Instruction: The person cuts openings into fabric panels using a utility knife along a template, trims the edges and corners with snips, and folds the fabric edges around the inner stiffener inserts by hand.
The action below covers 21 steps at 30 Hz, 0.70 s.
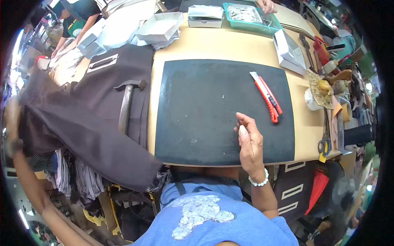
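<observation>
At the far left my left hand (13,117), smeared by motion, is at the edge of a dark brown fabric piece (78,119). That piece is lifted and blurred along the hand's side, and its lower corner hangs over the table's front edge. My right hand (250,141) hovers over the front of a black cutting mat (197,106), fingers loosely bent and apart, with nothing visible in them. Beyond it on the mat lies a red utility knife (267,97), its blade end pointing away from me. A hammer (127,104) rests on dark fabric left of the mat.
White boxes (160,26) and a green basket (246,24) line the far side, with another person's hand (266,5) at the basket. Scissors (324,143) and a glue-crusted pot (314,99) are at right. Another person's arm (88,28) shows far left.
</observation>
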Available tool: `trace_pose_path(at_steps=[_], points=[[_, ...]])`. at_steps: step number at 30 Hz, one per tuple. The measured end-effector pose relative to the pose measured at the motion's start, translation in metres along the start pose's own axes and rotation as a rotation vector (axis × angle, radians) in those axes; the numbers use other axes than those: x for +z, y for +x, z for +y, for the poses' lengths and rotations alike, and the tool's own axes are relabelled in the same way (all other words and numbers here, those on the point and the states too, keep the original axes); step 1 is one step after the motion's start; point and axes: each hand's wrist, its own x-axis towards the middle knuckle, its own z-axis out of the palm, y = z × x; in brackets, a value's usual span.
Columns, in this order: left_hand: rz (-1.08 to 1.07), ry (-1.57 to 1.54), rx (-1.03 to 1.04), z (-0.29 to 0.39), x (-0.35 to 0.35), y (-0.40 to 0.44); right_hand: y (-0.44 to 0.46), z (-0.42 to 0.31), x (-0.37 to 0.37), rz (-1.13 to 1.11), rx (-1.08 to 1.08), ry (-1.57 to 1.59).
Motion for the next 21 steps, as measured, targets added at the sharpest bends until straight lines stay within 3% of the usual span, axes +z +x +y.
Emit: trace_pose_path(at_steps=[3, 6, 7, 8, 9, 11, 12, 13, 16, 20, 21], points=[[-0.366, -0.449, 0.124, 0.002, -0.001, -0.015, -0.006, 0.011, 0.002, 0.046, -0.031, -0.017], [-0.653, -1.03, 0.029, 0.154, -0.134, -0.09, -0.007, 0.01, 0.002, 0.078, -0.012, -0.044], [-0.944, -1.348, -0.079, 0.196, -0.161, -0.106, -0.006, 0.009, 0.001, 0.08, 0.041, 0.046], [-1.039, -1.596, -0.033, 0.238, -0.178, -0.126, -0.005, 0.007, 0.0, 0.081, 0.092, 0.136], [-1.128, -1.71, -0.29, 0.279, -0.215, -0.15, -0.005, 0.003, -0.001, 0.082, 0.143, 0.225], [-1.111, -1.995, -0.36, 0.349, -0.246, -0.189, -0.007, -0.008, 0.0, 0.084, 0.131, 0.337], [-1.199, -2.249, -0.27, 0.38, -0.248, -0.203, -0.009, -0.017, 0.002, 0.085, 0.125, 0.392], [-1.157, -2.32, -0.376, 0.408, -0.267, -0.217, -0.014, -0.029, 0.002, 0.043, 0.112, 0.403], [-1.233, -2.85, -0.288, 0.458, -0.311, -0.247, -0.029, -0.053, 0.01, -0.059, 0.067, 0.5], [-1.072, -3.013, -0.43, 0.481, -0.328, -0.273, -0.03, -0.029, 0.031, -0.129, 0.279, 0.512], [-1.107, -3.002, -0.353, 0.479, -0.324, -0.275, -0.029, -0.02, 0.035, -0.114, 0.301, 0.464]])
